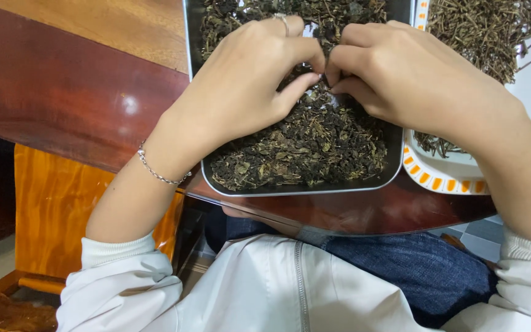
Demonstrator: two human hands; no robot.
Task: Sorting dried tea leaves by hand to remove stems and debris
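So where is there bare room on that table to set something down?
Bare wood lies on the dark table left of the metal tray. The tray's middle is crowded: left hand and right hand meet over dried leaves. The patterned plate of stems fills the right.

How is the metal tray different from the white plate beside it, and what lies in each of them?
The metal tray is dark with a plain silver rim; the white plate has an orange-patterned rim. The tray holds crumbled dark dried leaves; the plate holds thin dry stems. Both hands work over the tray, not the plate. Both rest on the wooden table.
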